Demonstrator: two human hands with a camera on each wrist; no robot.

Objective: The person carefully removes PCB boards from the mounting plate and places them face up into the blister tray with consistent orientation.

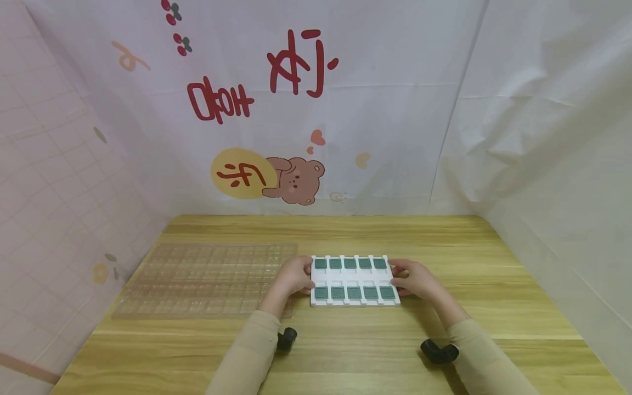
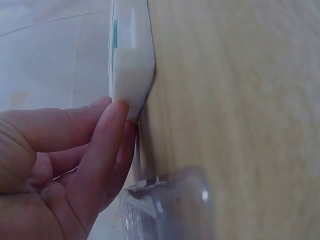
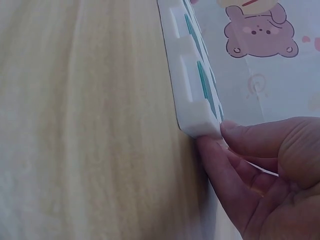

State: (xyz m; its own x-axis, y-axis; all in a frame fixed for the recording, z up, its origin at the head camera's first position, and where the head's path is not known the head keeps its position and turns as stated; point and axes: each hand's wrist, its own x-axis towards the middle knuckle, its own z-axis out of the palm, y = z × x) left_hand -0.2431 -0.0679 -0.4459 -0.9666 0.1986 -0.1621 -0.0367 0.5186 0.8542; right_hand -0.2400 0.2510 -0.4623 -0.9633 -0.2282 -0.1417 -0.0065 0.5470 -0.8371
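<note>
A white foam tray (image 1: 351, 278) carries two rows of square green chips (image 1: 354, 293) set in its slots. My left hand (image 1: 294, 275) grips the tray's left end, its thumb and fingers pinching the edge. At the right end my right hand (image 1: 413, 278) pinches the opposite edge in the same way. Both wrist views show the fingertips on the white foam (image 2: 131, 75), close to the wooden surface. Whether the tray rests on the table or hangs just above it I cannot tell.
A clear plastic tray with many compartments (image 1: 197, 280) lies on the wooden table (image 1: 355, 351), left of the foam tray and partly behind my left hand and forearm. White printed sheeting (image 1: 385, 109) rises behind the table and along both sides.
</note>
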